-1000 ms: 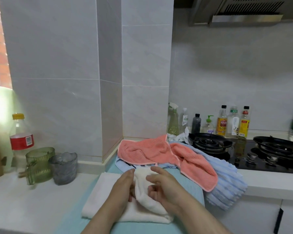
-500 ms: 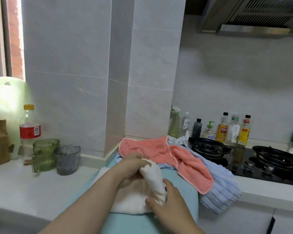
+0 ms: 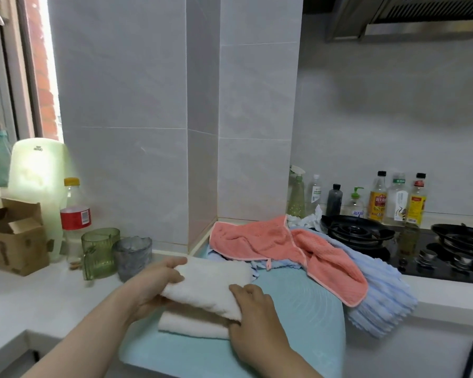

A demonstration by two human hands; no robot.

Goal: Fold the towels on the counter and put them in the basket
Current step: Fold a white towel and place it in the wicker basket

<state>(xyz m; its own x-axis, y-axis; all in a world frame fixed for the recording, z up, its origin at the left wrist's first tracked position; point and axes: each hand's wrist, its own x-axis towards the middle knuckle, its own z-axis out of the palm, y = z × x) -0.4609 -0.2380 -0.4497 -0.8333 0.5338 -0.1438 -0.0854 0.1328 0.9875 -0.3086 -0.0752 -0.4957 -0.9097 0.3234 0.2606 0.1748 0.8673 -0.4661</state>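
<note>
I'm holding the folded white towel [image 3: 208, 285] on the bench [image 3: 38, 304], the fingers of my left hand [image 3: 156, 285] and right hand [image 3: 254, 315] curling round its ends. Lifting unevenly, I could be letting the fold spill open.

White towel [image 3: 208, 285], coral towel [image 3: 260, 238], ribbed blue towel [image 3: 377, 290]

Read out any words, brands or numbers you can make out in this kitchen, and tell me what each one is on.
No text can be read for certain.
White appliance: small grey logo, too small to read.
Red-labelled bottle: barcode patch, blurred.
Yellow-labelled oil bottle: red characters, blurred.
Pump bottle: blue print, blurred.
</note>
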